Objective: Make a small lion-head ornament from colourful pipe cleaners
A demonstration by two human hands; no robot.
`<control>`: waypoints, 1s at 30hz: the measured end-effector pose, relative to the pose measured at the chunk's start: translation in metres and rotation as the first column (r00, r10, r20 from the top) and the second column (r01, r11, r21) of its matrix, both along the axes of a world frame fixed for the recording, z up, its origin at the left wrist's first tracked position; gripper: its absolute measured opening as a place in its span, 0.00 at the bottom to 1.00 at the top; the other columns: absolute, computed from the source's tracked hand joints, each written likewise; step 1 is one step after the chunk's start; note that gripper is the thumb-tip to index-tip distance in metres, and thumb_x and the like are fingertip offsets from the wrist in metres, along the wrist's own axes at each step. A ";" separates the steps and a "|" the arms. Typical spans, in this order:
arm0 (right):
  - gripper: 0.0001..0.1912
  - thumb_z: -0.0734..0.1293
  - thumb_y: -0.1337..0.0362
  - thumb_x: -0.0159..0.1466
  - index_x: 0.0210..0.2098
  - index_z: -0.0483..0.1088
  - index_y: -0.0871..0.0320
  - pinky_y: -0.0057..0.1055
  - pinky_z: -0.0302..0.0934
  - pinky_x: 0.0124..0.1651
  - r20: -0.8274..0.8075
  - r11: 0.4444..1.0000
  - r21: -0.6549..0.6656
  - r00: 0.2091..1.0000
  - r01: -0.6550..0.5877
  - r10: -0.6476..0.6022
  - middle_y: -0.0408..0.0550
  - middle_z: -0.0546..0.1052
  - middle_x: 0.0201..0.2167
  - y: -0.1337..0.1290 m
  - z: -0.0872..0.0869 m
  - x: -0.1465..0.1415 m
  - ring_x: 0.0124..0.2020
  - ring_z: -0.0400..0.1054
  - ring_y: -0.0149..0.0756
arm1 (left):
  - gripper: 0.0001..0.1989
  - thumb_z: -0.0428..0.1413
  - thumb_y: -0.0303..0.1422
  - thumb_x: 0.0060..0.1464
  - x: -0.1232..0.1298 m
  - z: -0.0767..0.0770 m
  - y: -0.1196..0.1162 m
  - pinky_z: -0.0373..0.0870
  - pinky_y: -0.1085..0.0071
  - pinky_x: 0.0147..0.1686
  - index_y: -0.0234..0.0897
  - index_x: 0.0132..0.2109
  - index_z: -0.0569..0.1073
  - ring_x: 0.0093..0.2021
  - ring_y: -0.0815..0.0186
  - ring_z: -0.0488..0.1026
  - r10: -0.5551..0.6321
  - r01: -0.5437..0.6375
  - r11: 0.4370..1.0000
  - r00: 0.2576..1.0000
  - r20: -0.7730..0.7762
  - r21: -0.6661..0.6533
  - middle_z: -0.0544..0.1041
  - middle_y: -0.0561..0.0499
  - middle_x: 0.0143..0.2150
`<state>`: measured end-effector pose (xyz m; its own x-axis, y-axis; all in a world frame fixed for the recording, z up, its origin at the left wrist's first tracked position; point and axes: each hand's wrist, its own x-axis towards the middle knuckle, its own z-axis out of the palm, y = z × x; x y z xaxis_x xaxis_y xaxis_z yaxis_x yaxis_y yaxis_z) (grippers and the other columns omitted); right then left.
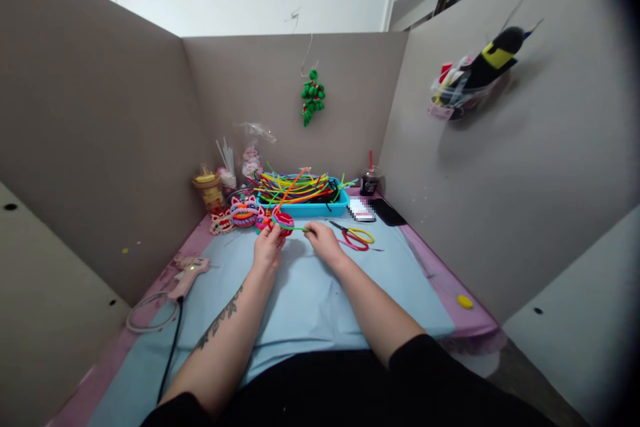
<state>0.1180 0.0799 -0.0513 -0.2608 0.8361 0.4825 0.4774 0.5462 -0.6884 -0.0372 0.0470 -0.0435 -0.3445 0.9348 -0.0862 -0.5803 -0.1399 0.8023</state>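
My left hand (269, 245) is closed around a small red and multicoloured pipe-cleaner piece (284, 221), raised over the light blue cloth. An orange pipe cleaner (291, 191) sticks up from it. Between my hands runs a green pipe cleaner (297, 229); my right hand (323, 240) pinches its far end. Several finished-looking pipe-cleaner faces with pink ears (245, 211) sit just left of and behind my left hand. Scissors with red and yellow handles (357, 237) lie open to the right of my right hand.
Behind my hands stands a blue tray (320, 210) heaped with coloured pipe cleaners. A pink glue gun (189, 278) with a cord rests at left. Drinks (370, 181), a phone (389, 212) and a yellow disc (465, 301) are around the edges. Grey panels (240, 80) enclose the table.
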 end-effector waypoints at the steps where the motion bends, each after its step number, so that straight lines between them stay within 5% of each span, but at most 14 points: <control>1: 0.08 0.62 0.70 0.57 0.30 0.73 0.57 0.31 0.57 0.42 0.028 1.000 0.003 1.000 0.010 -0.011 0.46 0.75 0.31 0.003 -0.001 0.003 0.36 0.66 0.35 | 0.21 0.68 0.37 0.31 -0.002 0.000 0.001 0.61 0.75 0.30 0.36 0.34 0.71 0.27 0.71 0.72 0.018 -0.018 1.000 1.000 0.008 0.000 0.75 0.54 0.26; 7: 0.05 0.66 0.69 0.55 0.27 0.76 0.57 0.32 0.58 0.43 0.026 0.995 0.016 0.995 0.099 -0.099 0.48 0.72 0.31 0.007 -0.001 0.013 0.35 0.66 0.36 | 0.19 0.68 0.36 0.32 -0.009 -0.004 0.005 0.61 0.75 0.29 0.35 0.32 0.70 0.25 0.73 0.70 0.102 -0.102 0.995 0.995 -0.003 -0.007 0.74 0.55 0.25; 12: 0.07 0.65 0.64 0.56 0.26 0.75 0.57 0.30 0.60 0.38 -0.232 1.000 -0.001 0.973 -0.019 0.018 0.45 0.73 0.25 -0.005 0.008 0.005 0.31 0.67 0.34 | 0.20 0.68 0.38 0.30 -0.008 -0.007 0.006 0.61 0.76 0.29 0.34 0.31 0.71 0.24 0.72 0.70 0.148 -0.149 0.989 0.989 -0.023 -0.013 0.74 0.54 0.24; 18: 0.09 0.65 0.60 0.56 0.31 0.74 0.58 0.31 0.64 0.37 -0.542 0.980 -0.086 0.833 -0.181 0.106 0.46 0.75 0.26 -0.019 0.004 -0.015 0.30 0.69 0.35 | 0.20 0.68 0.38 0.32 -0.001 -0.008 0.004 0.64 0.75 0.30 0.35 0.32 0.70 0.26 0.72 0.71 0.054 -0.054 0.999 0.997 0.053 -0.004 0.75 0.54 0.26; 30: 0.11 0.67 0.56 0.54 0.31 0.72 0.58 0.33 0.65 0.40 -0.626 0.976 -0.118 0.777 -0.186 0.073 0.47 0.76 0.28 -0.020 0.000 -0.024 0.31 0.70 0.35 | 0.17 0.66 0.37 0.37 0.000 -0.010 0.004 0.67 0.70 0.35 0.37 0.33 0.68 0.28 0.68 0.74 -0.037 0.040 0.999 0.991 0.130 -0.022 0.75 0.54 0.28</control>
<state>0.0941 0.0596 -0.0511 -0.0675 0.8969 0.4370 -0.1453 0.4245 -0.8937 -0.0369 0.0511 -0.0539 -0.2924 0.9443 -0.1511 -0.6839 -0.0960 0.7232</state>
